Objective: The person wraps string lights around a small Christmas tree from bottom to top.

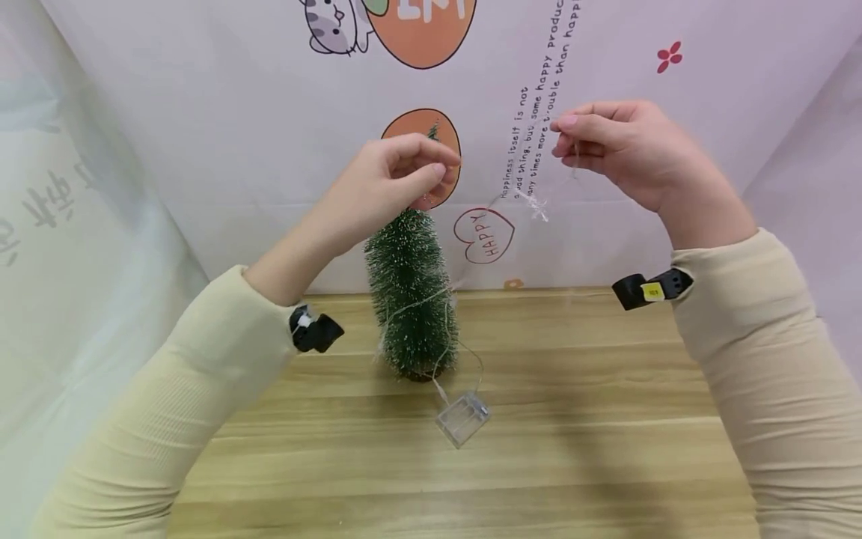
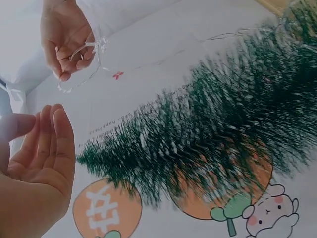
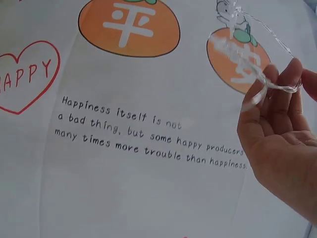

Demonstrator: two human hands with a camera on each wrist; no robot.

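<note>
A pale cloth (image 1: pixel 592 232) hangs behind a wooden table (image 1: pixel 572 464). On it stands a green tree (image 1: pixel 407 258). The right hand (image 1: pixel 619 146), raised well right of the tree, pinches a string (image 3: pixel 282 88) between thumb and fingers; the left hand (image 1: pixel 404 168), near the treetop, has relaxed fingers, seemingly holding nothing. The string runs down around the tree to a clear box (image 1: pixel 463 421) before its base.
</note>
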